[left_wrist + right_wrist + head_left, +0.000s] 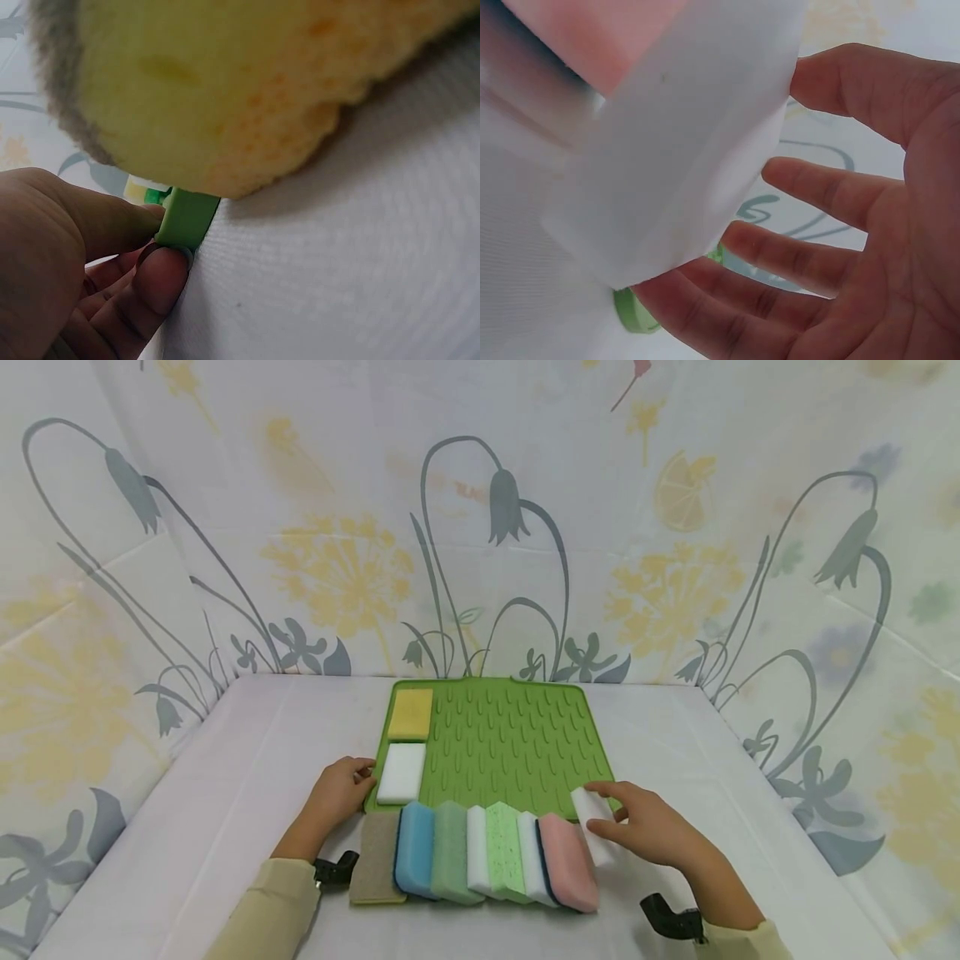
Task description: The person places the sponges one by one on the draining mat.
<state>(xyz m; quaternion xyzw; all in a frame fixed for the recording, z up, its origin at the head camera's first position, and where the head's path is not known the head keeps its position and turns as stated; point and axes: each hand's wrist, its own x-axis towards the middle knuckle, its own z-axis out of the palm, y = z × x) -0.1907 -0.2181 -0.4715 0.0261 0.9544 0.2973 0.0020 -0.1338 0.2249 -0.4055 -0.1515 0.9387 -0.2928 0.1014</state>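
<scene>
A green silicone mat [517,752] with raised ridges lies on the table. Its left edge is pinched by my left hand [335,795], thumb above and fingertips below in the left wrist view, where the mat edge [191,220] shows. At the row's right end, my right hand [651,823] grips a white sponge [594,827] between thumb and fingers; this sponge stands tilted beside a pink sponge [572,864]. In the right wrist view the white sponge [679,150] fills much of the picture. On the mat's left side lie a yellow sponge [410,714] and another white sponge [402,773].
Along the mat's front edge several sponges lean in an overlapping row, from a grey-brown scouring sponge [377,860] through a blue sponge [416,850] and a light green sponge [506,852] to the pink one. A flower-patterned cloth [480,568] hangs behind the table.
</scene>
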